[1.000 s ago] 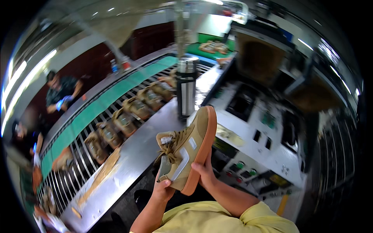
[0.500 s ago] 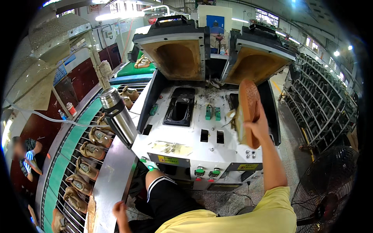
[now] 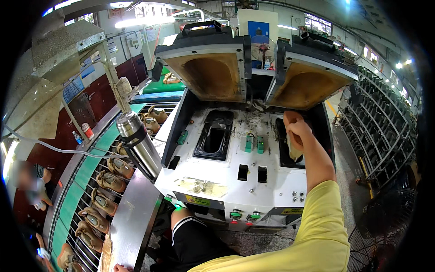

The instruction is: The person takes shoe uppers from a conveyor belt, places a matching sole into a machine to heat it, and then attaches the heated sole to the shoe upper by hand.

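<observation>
My right hand [image 3: 299, 127] is closed round a shoe [image 3: 294, 146] with a tan sole and a pale upper. The shoe is over the right black recess [image 3: 290, 163] of a white machine [image 3: 213, 174], its sole turned towards me. Whether it touches the recess floor I cannot tell. A matching left recess [image 3: 209, 154] has no shoe in it. Above the two recesses, a left lid [image 3: 204, 75] and a right lid [image 3: 308, 79] stand raised, each with a brown hollowed pad. Only a sliver of my left hand [image 3: 120, 268] shows at the lower edge, by the metal ledge; its fingers are mostly hidden.
A steel flask [image 3: 144, 147] stands at the machine's left corner. Several brown shoes [image 3: 105, 201] line a roller conveyor [image 3: 72, 186] on the left, with a person [image 3: 34, 181] beyond it. A rack [image 3: 380, 122] and a fan [image 3: 383, 226] are on the right.
My right hand has lowered the shoe from above the machine's right side to the right recess, tilting it. My left hand has dropped almost out of the picture.
</observation>
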Available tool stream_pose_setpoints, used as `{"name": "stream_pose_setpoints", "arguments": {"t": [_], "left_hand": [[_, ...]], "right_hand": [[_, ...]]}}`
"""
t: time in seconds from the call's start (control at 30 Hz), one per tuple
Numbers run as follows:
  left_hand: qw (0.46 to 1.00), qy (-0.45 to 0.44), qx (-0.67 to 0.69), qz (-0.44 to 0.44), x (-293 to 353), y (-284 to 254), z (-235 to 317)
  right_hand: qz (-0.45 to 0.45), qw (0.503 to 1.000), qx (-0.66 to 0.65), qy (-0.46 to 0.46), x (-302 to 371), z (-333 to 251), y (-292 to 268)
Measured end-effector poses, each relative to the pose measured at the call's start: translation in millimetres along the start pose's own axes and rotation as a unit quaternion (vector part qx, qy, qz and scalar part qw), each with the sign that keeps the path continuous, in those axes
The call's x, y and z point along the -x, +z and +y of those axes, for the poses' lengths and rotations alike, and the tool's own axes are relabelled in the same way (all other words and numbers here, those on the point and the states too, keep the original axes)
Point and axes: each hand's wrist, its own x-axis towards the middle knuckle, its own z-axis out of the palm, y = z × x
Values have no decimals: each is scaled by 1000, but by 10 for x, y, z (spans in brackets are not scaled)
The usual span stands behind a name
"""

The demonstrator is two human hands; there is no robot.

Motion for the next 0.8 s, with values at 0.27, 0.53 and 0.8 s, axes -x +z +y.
{"name": "stream_pose_setpoints", "arguments": {"t": [0.27, 0.53, 0.8], "left_hand": [[982, 131, -125, 50, 229, -130, 79], [997, 81, 5, 17, 476, -81, 276], [919, 239, -313, 20, 285, -80, 122]], "right_hand": [[-10, 1000, -17, 8, 250, 21, 334], [164, 983, 13, -79, 606, 383, 579], [329, 877, -262, -234, 1856, 1381, 839]]}}
